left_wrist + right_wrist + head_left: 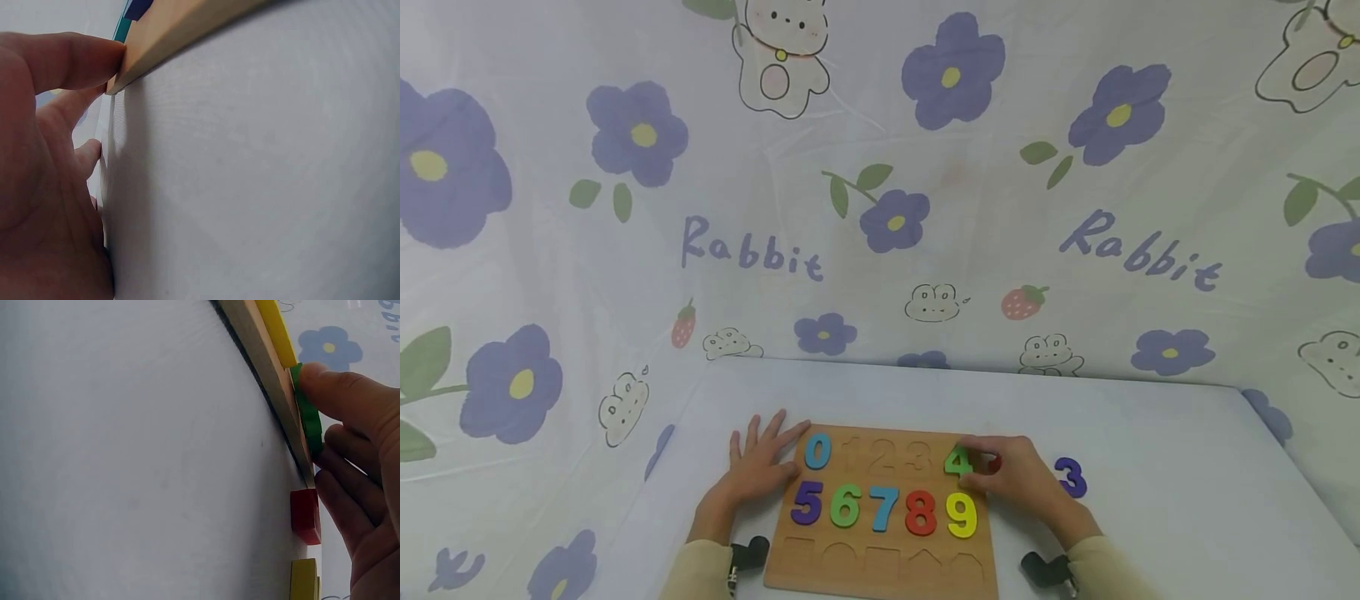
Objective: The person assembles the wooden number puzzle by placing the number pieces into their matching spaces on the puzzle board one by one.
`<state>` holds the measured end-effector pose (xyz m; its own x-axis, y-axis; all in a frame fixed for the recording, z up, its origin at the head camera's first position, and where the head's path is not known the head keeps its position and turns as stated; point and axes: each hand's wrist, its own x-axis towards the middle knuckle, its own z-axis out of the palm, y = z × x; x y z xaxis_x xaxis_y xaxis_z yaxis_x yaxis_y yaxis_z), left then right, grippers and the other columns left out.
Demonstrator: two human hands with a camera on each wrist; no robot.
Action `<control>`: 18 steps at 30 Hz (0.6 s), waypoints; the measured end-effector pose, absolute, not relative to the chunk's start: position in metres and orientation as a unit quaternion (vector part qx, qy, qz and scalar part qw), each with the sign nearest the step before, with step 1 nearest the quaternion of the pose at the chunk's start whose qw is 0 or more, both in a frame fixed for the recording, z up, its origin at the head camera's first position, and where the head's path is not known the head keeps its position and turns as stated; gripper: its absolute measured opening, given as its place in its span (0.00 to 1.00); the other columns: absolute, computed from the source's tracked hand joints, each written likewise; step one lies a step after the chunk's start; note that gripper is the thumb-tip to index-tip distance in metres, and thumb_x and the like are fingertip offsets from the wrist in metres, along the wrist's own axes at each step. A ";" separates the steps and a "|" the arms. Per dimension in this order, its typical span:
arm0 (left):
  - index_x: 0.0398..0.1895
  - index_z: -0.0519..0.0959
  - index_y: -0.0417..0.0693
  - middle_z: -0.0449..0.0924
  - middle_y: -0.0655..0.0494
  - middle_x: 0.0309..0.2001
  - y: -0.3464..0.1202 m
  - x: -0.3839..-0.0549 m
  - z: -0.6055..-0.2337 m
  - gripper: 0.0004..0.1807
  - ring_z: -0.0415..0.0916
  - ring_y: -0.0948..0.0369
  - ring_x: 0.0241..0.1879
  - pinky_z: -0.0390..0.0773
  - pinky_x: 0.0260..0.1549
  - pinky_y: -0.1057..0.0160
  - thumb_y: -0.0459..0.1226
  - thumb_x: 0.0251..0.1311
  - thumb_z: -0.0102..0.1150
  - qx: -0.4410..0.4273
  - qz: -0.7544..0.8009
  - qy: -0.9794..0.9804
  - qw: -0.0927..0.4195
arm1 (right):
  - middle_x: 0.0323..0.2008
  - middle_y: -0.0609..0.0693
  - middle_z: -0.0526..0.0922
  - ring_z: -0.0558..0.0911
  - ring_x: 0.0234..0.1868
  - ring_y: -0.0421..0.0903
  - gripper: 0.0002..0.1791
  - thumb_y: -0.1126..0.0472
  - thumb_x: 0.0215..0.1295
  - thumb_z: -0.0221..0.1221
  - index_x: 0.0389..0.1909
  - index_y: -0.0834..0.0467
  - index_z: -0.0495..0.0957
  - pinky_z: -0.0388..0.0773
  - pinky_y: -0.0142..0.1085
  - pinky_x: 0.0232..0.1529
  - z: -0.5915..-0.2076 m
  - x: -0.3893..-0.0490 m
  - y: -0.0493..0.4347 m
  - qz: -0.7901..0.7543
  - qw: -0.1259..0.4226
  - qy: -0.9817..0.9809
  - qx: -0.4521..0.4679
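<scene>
A wooden number board (865, 575) lies on the white table. My left hand (758, 468) rests at its left edge, fingers spread. In the left wrist view the left thumb (78, 61) touches the board's side. With thumb and fingers, my right hand (1026, 479) pinches the green number 4 (957, 460) at the top right of the board. The right wrist view shows this green 4 (306, 412) lying along the board's top face, partly covered by the thumb. Just beyond the board's edge a red piece (305, 515) sits near the right fingers, mostly hidden in the head view.
A blue 0 (817, 451) and a row of coloured numbers, including a red 8 (921, 512), sit in the board. Outlines of 1, 2 and 3 show bare wood. Right of the right hand lies a purple 3 (1071, 477). A yellow piece (304, 579) lies beyond the red one.
</scene>
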<state>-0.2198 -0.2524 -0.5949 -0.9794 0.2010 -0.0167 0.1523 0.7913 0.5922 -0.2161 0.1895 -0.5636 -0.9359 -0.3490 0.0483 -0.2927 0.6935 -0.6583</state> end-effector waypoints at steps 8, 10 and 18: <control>0.84 0.69 0.58 0.46 0.35 0.89 -0.251 -0.218 -0.587 0.40 0.27 0.25 0.86 0.18 0.76 0.20 0.41 0.65 0.60 0.094 0.314 0.943 0.054 | 0.56 0.41 0.91 0.81 0.43 0.41 0.31 0.54 0.63 0.79 0.68 0.47 0.86 0.84 0.30 0.44 -0.564 -0.217 0.187 -0.334 0.042 0.925 -0.177; 0.83 0.70 0.60 0.47 0.34 0.89 -0.252 -0.218 -0.587 0.40 0.27 0.24 0.86 0.18 0.76 0.20 0.42 0.64 0.60 0.099 0.319 0.941 0.045 | 0.55 0.40 0.91 0.81 0.43 0.41 0.31 0.54 0.63 0.79 0.68 0.47 0.86 0.83 0.30 0.44 -0.565 -0.218 0.187 -0.331 0.041 0.926 -0.176; 0.83 0.71 0.59 0.48 0.34 0.88 -0.249 -0.215 -0.577 0.40 0.28 0.24 0.86 0.21 0.76 0.19 0.42 0.63 0.60 0.095 0.313 0.943 0.057 | 0.59 0.41 0.90 0.81 0.43 0.39 0.34 0.51 0.62 0.80 0.70 0.45 0.84 0.85 0.29 0.45 -0.565 -0.215 0.190 -0.311 0.028 0.933 -0.178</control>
